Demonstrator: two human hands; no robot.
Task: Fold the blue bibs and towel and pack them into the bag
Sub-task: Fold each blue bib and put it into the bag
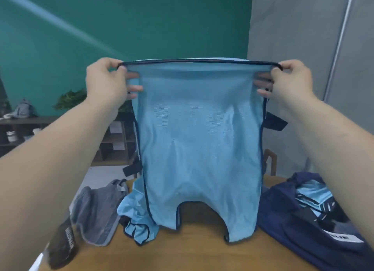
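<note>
Wooden table (182,252) bears grey towel (97,210), crumpled blue bib (136,228) and navy bag (291,232).

Your raised bib (198,141) curtains the middle, grey towel (97,212) blocks your left, navy bag (293,230) your right, bare table (182,254) nearest you.
</note>
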